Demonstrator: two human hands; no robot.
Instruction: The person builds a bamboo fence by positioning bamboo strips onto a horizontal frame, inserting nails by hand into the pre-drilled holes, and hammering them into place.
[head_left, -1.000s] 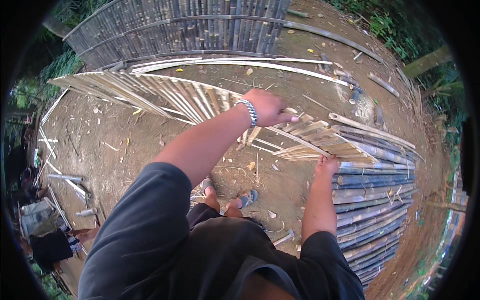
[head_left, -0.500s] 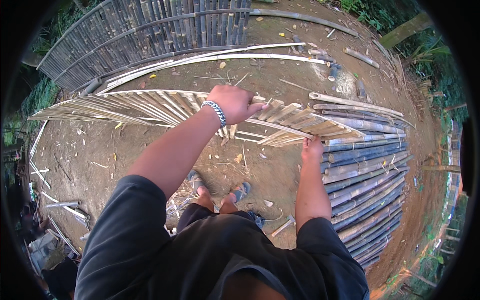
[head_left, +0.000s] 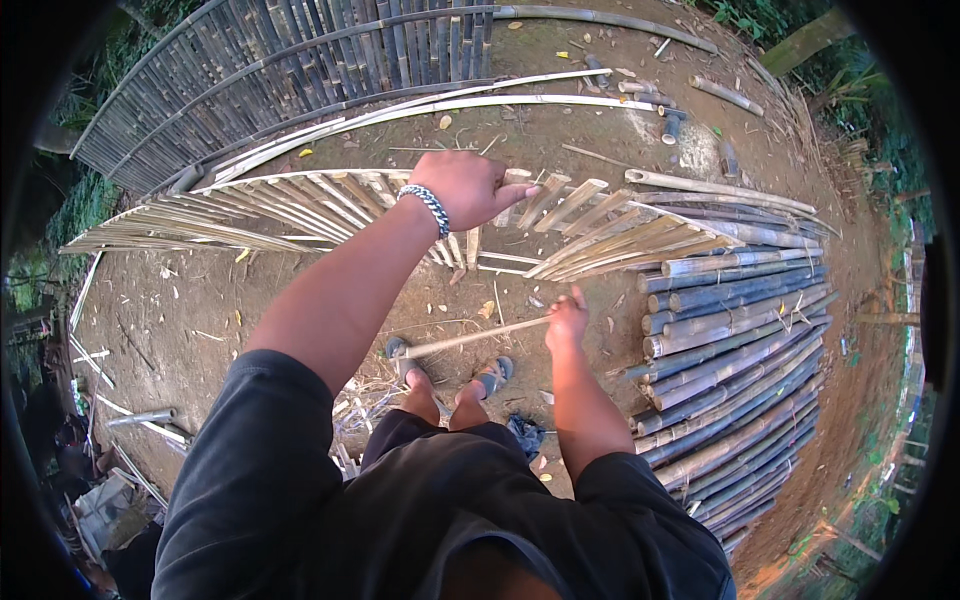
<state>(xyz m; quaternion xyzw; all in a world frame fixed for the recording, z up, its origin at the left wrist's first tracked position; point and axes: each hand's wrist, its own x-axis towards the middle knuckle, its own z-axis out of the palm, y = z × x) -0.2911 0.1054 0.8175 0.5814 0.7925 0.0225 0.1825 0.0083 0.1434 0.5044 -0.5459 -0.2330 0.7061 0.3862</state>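
Note:
My left hand (head_left: 462, 190), with a chain bracelet (head_left: 428, 207) at its wrist, is closed over the top edge of a panel of pale bamboo slats (head_left: 290, 205). The thumb points right, and the curled fingers are partly hidden. The panel stands on edge in a long curve across the ground in front of me. My right hand (head_left: 567, 322) is closed around one end of a thin pale bamboo strip (head_left: 470, 338). That strip reaches left and down over my feet, apart from the panel.
Bundled bamboo poles (head_left: 745, 370) lie stacked on the right. A dark slatted bamboo panel (head_left: 300, 75) is at the far left, with long pale strips (head_left: 480, 103) before it. Short bamboo offcuts (head_left: 672, 125) lie far right. Shavings (head_left: 365, 410) surround my sandalled feet (head_left: 490, 375).
My right hand has come away from the panel, moving left and toward me. The strip it holds has swung down off the panel. My left hand stays on the panel's top edge.

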